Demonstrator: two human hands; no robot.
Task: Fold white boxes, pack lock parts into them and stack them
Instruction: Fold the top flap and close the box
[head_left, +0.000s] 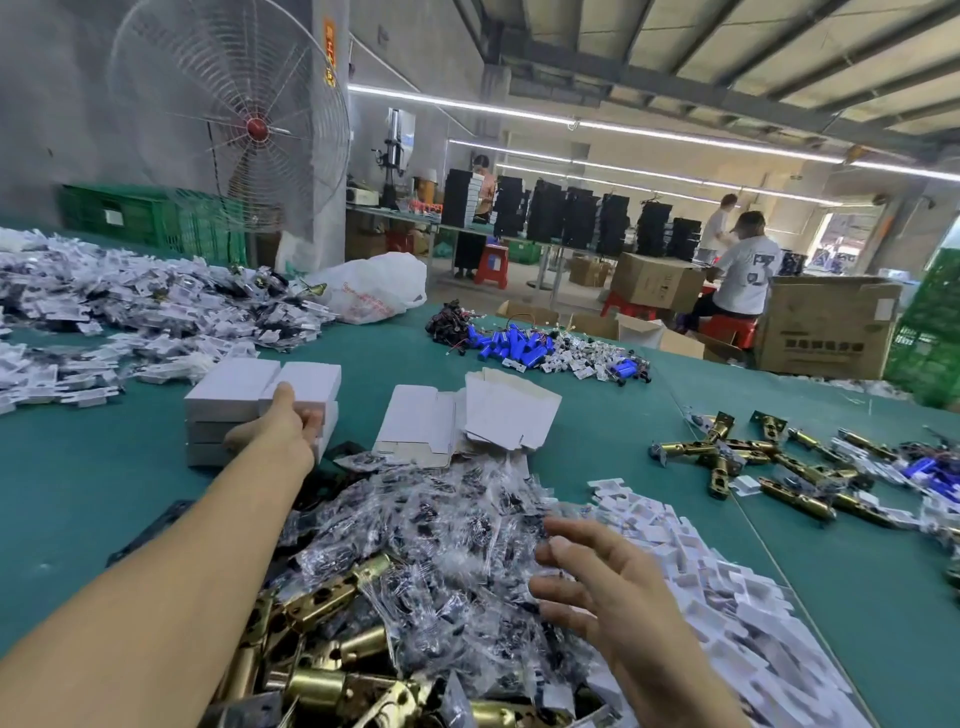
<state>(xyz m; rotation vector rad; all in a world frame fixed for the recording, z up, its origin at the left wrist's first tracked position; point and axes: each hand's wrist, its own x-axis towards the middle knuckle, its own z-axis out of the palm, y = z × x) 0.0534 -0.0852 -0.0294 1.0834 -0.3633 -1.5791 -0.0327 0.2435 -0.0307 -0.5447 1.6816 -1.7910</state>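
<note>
My left hand (283, 426) reaches out over the green table and grips a closed white box (306, 384) on top of a stack of white boxes (218, 415). Flat unfolded box blanks (415, 421) lie just right of the stack, some fanned out. My right hand (597, 587) hovers with spread fingers over a heap of small clear plastic bags of screws (441, 530) and holds nothing. Brass latch bolts (322, 670) lie at the near edge below the bags. White paper cards (701, 571) are piled to the right of my right hand.
More brass latches (753, 457) lie scattered at the right. Blue batteries with wires (514, 345) sit further back. A large heap of white packets (130, 306) covers the far left. A white plastic bag (374, 291), a big fan (234, 114) and seated workers stand beyond the table.
</note>
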